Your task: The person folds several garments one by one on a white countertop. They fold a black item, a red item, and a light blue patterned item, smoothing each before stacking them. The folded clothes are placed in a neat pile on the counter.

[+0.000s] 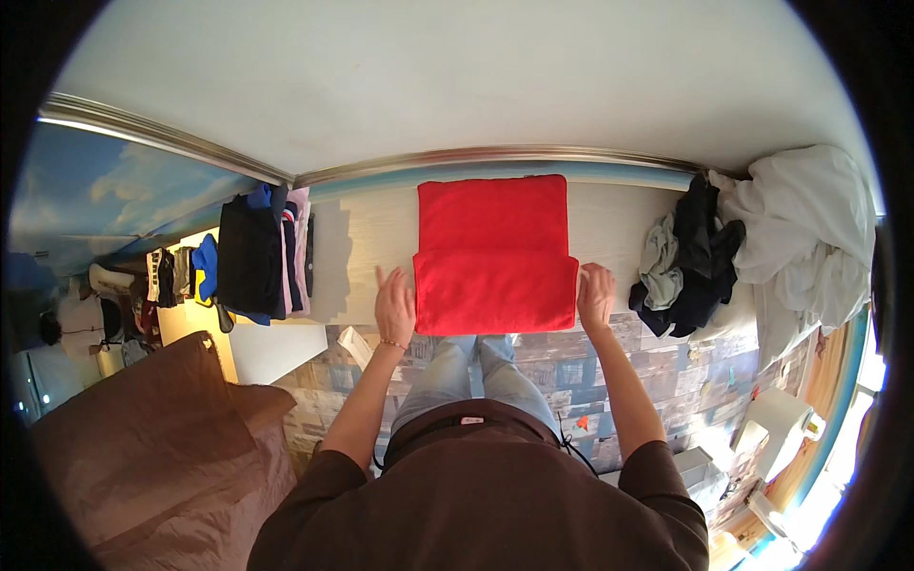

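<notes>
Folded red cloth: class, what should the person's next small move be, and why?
Probably fold the lower panel of the red cloth up over the upper panel: an edge crosses its middle, and the left hand and right hand flank the lower panel.

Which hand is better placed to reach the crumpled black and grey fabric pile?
Probably the right hand: it's nearer the fabric pile, beside the right edge of the folded red rectangular cloth. The left hand is beside the opposite edge.

I'm counting two bare hands (pixel 395 306) (pixel 597 297), one folded red cloth (pixel 495 257), one stack of folded, mostly dark clothes (pixel 251 255), one crumpled dark-and-grey garment heap (pixel 703 249), one rumpled white fabric pile (pixel 800 224)!
</notes>
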